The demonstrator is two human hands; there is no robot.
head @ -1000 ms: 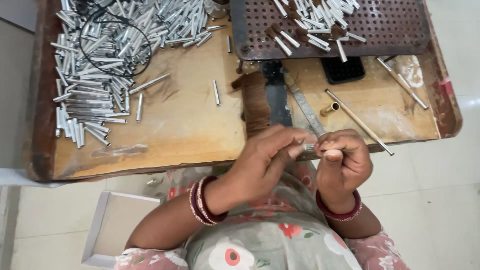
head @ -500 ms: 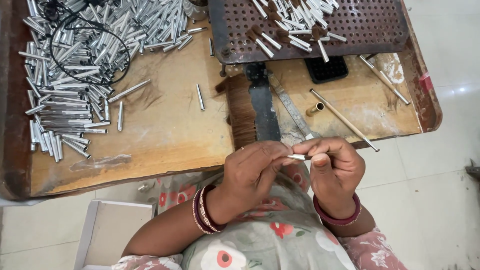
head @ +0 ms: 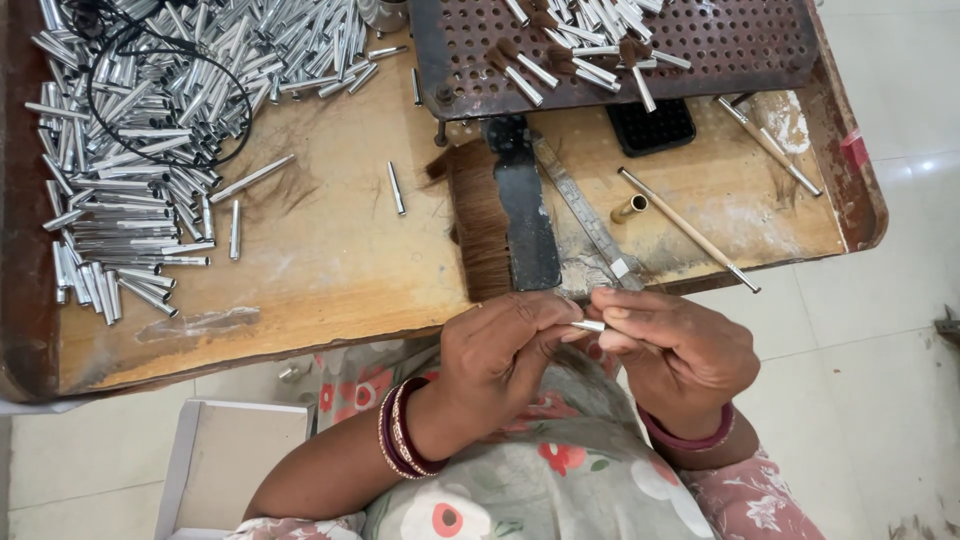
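My left hand (head: 500, 355) and my right hand (head: 675, 350) meet just below the table's near edge, above my lap. Between their fingertips they pinch a small silver metal tube (head: 588, 326), lying roughly level. The left fingers curl over its left end and seem to hold a tuft of dark hair there; the right thumb and forefinger grip its right end. Directly beyond the hands, a bundle of brown hair (head: 480, 225) lies under a flat black metal bar (head: 525, 215) on the wooden table (head: 330, 270).
A big heap of silver tubes (head: 130, 150) with a black wire loop (head: 165, 95) covers the table's left. A perforated metal tray (head: 700, 45) holding filled tubes stands at the back. Thin rods (head: 690, 230), a brass ferrule (head: 630, 208), a steel ruler (head: 585, 215). White box (head: 235, 465) on the floor.
Both hands have stayed together on the small tube, with only slight finger shifts. The view has drifted, so the table sits a little higher and further left.
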